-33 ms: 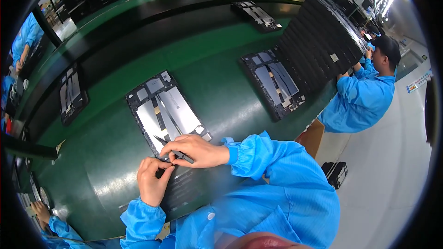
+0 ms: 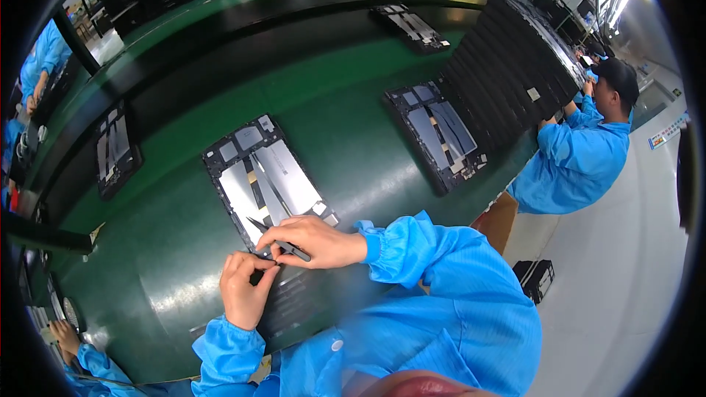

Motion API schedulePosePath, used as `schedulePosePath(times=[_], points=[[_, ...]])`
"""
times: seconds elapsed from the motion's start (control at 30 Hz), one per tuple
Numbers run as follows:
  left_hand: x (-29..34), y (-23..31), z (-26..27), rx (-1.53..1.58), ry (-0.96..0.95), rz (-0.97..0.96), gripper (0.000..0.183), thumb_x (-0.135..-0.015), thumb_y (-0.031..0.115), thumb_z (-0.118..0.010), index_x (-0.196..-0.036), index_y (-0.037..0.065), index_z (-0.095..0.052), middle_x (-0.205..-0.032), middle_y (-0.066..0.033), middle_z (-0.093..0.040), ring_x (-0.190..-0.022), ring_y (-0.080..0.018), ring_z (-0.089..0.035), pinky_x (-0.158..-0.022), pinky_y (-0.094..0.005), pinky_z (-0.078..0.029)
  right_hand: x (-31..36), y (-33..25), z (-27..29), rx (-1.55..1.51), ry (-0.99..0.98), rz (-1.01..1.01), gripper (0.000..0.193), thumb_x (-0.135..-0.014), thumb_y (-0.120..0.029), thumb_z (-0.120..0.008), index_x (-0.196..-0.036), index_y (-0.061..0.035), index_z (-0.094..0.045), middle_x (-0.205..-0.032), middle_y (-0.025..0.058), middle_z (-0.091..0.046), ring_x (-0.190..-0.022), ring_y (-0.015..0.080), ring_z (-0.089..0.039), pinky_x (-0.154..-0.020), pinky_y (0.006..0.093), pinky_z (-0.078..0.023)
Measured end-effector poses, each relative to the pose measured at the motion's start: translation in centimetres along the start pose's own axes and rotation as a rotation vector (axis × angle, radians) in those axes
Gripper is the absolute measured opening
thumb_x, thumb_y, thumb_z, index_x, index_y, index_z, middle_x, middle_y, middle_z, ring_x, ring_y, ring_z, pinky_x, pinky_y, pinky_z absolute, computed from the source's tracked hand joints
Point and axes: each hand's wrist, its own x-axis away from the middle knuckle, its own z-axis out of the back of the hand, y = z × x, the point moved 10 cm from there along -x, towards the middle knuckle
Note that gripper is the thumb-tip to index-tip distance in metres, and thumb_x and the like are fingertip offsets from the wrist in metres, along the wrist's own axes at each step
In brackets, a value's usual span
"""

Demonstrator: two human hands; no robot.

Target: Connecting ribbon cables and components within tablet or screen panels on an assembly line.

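Observation:
An opened tablet (image 2: 268, 176) with a black frame and silver inner panels lies on the green belt (image 2: 346, 95) right in front of me. My right hand (image 2: 312, 242) grips a thin dark tool (image 2: 293, 251) whose tip rests on the tablet's near end. My left hand (image 2: 241, 290) is curled just below it, with thumb and fingertips pinched at the tablet's near edge and touching the right hand's fingers. What sits between the left fingertips is hidden. Both arms wear blue sleeves.
Other opened tablets lie on the belt to the right (image 2: 440, 136), to the left (image 2: 114, 151) and farther back (image 2: 412, 26). A row of black trays (image 2: 515, 59) stands at the right, where a person in blue (image 2: 581, 162) works. Another person's hand (image 2: 66, 338) shows at lower left.

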Motion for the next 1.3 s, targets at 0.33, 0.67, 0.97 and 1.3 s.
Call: schedulePosePath(times=[0.33,0.67,0.97,1.3], points=[[2.7,4.6,0.2,-0.518,0.085,-0.482,0.032,-0.068,0.005,-0.081,-0.098,0.012,-0.076,-0.091,-0.0019,-0.064,-0.081,-0.0231,-0.061,-0.067,-0.0374,-0.049,0.3,-0.5,0.0,0.023,0.028,0.060,0.040,-0.086,-0.008,-0.070,-0.124,-0.0127,-0.059,-0.084,0.0016,-0.064,-0.082,0.0242,-0.062,-0.074,0.0410,-0.048],[2.7,4.3,0.2,-0.508,0.041,-0.521,0.035,-0.068,0.004,-0.076,-0.102,0.015,-0.075,-0.100,-0.0019,-0.066,-0.088,-0.0223,-0.063,-0.070,-0.0367,-0.049,0.2,-0.4,0.1,0.048,0.050,0.073,0.040,-0.085,-0.009,-0.071,-0.122,-0.0156,-0.060,-0.084,0.0017,-0.064,-0.083,0.0253,-0.063,-0.074,0.0416,-0.049],[3.0,4.3,-0.3,-0.570,-0.018,-0.580,0.039,-0.069,0.007,-0.075,-0.106,0.017,-0.075,-0.105,-0.0017,-0.066,-0.091,-0.0225,-0.062,-0.071,-0.0362,-0.048,0.4,-0.2,0.0,0.099,0.094,0.074,0.038,-0.086,-0.008,-0.070,-0.122,-0.0151,-0.061,-0.084,0.0051,-0.064,-0.082,0.0283,-0.063,-0.070,0.0428,-0.050],[2.8,3.4,-0.9,-0.557,0.002,-0.506,0.040,-0.075,0.012,-0.067,-0.114,0.018,-0.072,-0.106,-0.0037,-0.063,-0.096,-0.0227,-0.062,-0.076,-0.0364,-0.049,3.1,-1.3,-0.9,0.447,0.033,0.236,0.044,-0.082,-0.006,-0.066,-0.126,-0.0081,-0.063,-0.102,0.0092,-0.068,-0.096,0.0277,-0.067,-0.086,0.0415,-0.054]])
